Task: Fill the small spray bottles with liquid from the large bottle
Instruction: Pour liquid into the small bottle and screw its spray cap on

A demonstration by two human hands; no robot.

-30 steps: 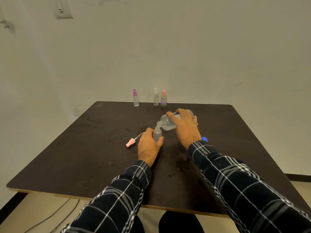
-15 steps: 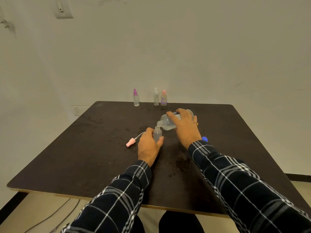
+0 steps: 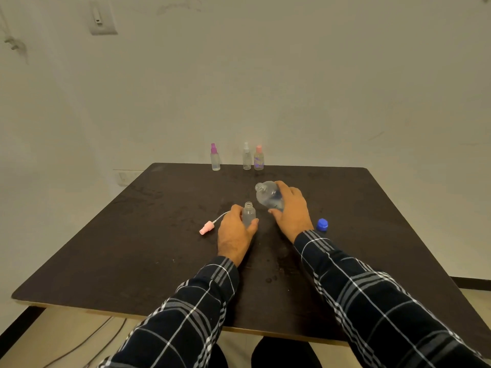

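Left hand (image 3: 236, 232) closing around open small spray bottle (image 3: 249, 214), upright on table (image 3: 132, 248); right hand (image 3: 291, 211) gripping large bottle (image 3: 267, 195), tilted mouth-up. Keeping both steady, re-aligning mouths before pouring slowly.

Clear glossy plastic large bottle (image 3: 266, 195), frosted plastic small bottle (image 3: 249, 214), matt dark table (image 3: 148, 235)

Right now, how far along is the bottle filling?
Done, apparently: three capped spray bottles stand at the table's far edge. In hand: left hand holds the open small bottle; right hand holds the large bottle upright, not pouring. Left: refit the pink sprayer and the blue cap.
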